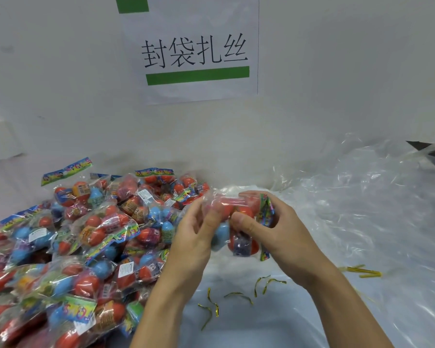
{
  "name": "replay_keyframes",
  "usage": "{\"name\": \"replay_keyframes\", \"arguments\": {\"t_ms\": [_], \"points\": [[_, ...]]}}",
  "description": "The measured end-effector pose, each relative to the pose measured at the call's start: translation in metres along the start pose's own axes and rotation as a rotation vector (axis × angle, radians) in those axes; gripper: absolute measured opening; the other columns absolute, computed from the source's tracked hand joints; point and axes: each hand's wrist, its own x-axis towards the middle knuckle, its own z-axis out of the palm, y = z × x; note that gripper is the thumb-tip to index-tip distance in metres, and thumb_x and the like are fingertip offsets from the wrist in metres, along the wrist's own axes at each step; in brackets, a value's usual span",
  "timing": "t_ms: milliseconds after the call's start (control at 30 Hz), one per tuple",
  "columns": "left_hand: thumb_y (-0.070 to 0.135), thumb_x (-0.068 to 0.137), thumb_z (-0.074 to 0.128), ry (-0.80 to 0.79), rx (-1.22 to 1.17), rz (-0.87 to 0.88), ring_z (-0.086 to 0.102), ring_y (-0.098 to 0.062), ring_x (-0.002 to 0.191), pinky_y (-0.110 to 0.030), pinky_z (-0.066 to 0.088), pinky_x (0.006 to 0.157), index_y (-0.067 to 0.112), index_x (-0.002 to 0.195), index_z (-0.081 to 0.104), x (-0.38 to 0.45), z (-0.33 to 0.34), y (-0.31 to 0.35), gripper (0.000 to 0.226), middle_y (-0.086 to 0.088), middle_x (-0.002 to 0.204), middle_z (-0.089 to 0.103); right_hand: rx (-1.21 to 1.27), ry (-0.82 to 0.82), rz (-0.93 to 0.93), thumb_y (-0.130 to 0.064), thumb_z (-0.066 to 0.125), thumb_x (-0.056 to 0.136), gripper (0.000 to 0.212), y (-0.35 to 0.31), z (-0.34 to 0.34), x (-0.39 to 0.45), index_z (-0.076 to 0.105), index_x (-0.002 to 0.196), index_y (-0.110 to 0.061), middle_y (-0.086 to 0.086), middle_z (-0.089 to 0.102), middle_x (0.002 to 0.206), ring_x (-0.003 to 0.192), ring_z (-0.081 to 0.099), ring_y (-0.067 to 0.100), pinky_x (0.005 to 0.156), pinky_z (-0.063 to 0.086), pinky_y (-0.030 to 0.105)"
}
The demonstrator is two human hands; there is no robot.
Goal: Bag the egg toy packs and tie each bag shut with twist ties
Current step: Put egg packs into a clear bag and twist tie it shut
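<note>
Both hands, left (194,237) and right (274,229), gripping one egg pack (236,222); dozens of packs (68,247) heaped left; about five loose ties (236,295) near.

Bright, even overhead light; shadows faint. Glare on clear plastic sheeting (374,197) at 3 o'clock. Soft blur throughout; edges bow outward.

Looks like a packing station in a small factory or workshop. Plain white wall (337,59) with a printed sign (194,54) in large Chinese characters and green bars, taped up at the far middle. White table (236,330) heaped on the left with bagged egg toy packs (68,247), clear bags (374,209) piled right, gold twist ties (236,296) scattered near.
</note>
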Motion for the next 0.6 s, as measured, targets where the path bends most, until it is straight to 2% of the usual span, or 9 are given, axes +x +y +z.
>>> {"name": "replay_keyframes", "arguments": {"t_ms": [67, 133, 200, 267, 333, 400, 433, 533, 600], "points": [[0.07, 0.078, 0.064, 0.108, -0.03, -0.011, 0.067, -0.013, 0.107, -0.036, 0.056, 0.086, 0.021, 0.125, 0.062, 0.003, -0.002, 0.002, 0.068, 0.002, 0.115, 0.071, 0.048, 0.087, -0.005, -0.039, 0.084, 0.074, 0.038, -0.003, -0.01, 0.001, 0.071, 0.106, -0.025, 0.002, 0.077, 0.097, 0.087, 0.074, 0.018, 0.07, 0.059, 0.029], [0.056, 0.088, 0.063, 0.287, 0.056, 0.029, 0.067, -0.004, 0.094, -0.027, 0.057, 0.072, 0.029, 0.11, 0.065, 0.004, -0.007, -0.001, 0.035, 0.008, 0.104, 0.07, 0.133, 0.218, -0.005, -0.041, 0.087, 0.07, 0.045, -0.007, -0.024, 0.003, 0.071, 0.108, -0.022, 0.009, 0.077, 0.096, 0.08, 0.07, 0.023, 0.067, 0.053, 0.038], [0.032, 0.095, 0.063, 0.406, 0.271, 0.073, 0.062, -0.005, 0.101, -0.029, 0.055, 0.079, 0.032, 0.108, 0.062, 0.004, -0.012, -0.006, 0.013, 0.01, 0.107, 0.064, 0.244, 0.365, -0.011, -0.042, 0.083, 0.065, 0.054, -0.011, -0.04, 0.003, 0.07, 0.111, -0.016, 0.012, 0.075, 0.098, 0.082, 0.067, 0.026, 0.076, 0.047, 0.048], [0.019, 0.095, 0.062, 0.431, 0.468, 0.113, 0.056, -0.007, 0.108, -0.028, 0.051, 0.084, 0.031, 0.111, 0.057, 0.004, -0.013, -0.013, 0.02, 0.009, 0.113, 0.058, 0.319, 0.478, -0.03, -0.037, 0.077, 0.067, 0.043, -0.015, -0.053, 0.002, 0.07, 0.103, -0.015, 0.005, 0.076, 0.092, 0.078, 0.07, 0.02, 0.077, 0.049, 0.044], [0.016, 0.093, 0.064, 0.419, 0.632, 0.158, 0.051, -0.011, 0.109, -0.026, 0.048, 0.083, 0.03, 0.11, 0.052, 0.003, -0.009, -0.014, 0.025, 0.008, 0.115, 0.051, 0.361, 0.54, -0.039, -0.033, 0.074, 0.07, 0.031, -0.016, -0.06, 0.001, 0.069, 0.098, -0.018, -0.001, 0.076, 0.087, 0.075, 0.072, 0.014, 0.075, 0.054, 0.037], [0.017, 0.088, 0.069, 0.386, 0.752, 0.227, 0.046, -0.014, 0.105, -0.024, 0.044, 0.086, 0.029, 0.101, 0.05, 0.002, -0.002, -0.014, 0.026, 0.007, 0.108, 0.047, 0.381, 0.573, -0.021, -0.031, 0.073, 0.075, 0.028, -0.016, -0.062, 0.001, 0.069, 0.099, -0.019, -0.001, 0.075, 0.087, 0.076, 0.072, 0.013, 0.078, 0.053, 0.039], [0.018, 0.085, 0.071, 0.364, 0.796, 0.281, 0.045, -0.015, 0.101, -0.018, 0.04, 0.085, 0.027, 0.094, 0.05, 0.001, 0.001, -0.013, 0.024, 0.006, 0.103, 0.046, 0.382, 0.579, -0.012, -0.03, 0.073, 0.078, 0.025, -0.016, -0.061, 0.001, 0.069, 0.099, -0.019, -0.001, 0.075, 0.086, 0.076, 0.071, 0.014, 0.079, 0.051, 0.04], [0.045, 0.077, 0.072, 0.199, 0.926, 0.343, 0.042, -0.011, 0.098, -0.011, 0.033, 0.084, 0.026, 0.082, 0.052, -0.002, 0.01, -0.016, 0.028, 0.01, 0.096, 0.046, 0.365, 0.568, 0.009, -0.03, 0.074, 0.077, 0.022, -0.013, -0.058, 0.002, 0.069, 0.095, -0.019, -0.002, 0.075, 0.083, 0.076, 0.071, 0.014, 0.078, 0.051, 0.039], [0.061, 0.071, 0.071, 0.053, 1.105, 0.252, 0.035, -0.007, 0.107, -0.015, 0.032, 0.091, 0.031, 0.098, 0.054, -0.005, 0.015, -0.022, 0.043, 0.013, 0.108, 0.042, 0.334, 0.543, 0.031, -0.034, 0.075, 0.071, 0.028, -0.012, -0.056, 0.002, 0.07, 0.094, -0.019, -0.002, 0.076, 0.085, 0.078, 0.072, 0.016, 0.075, 0.055, 0.036]]}}
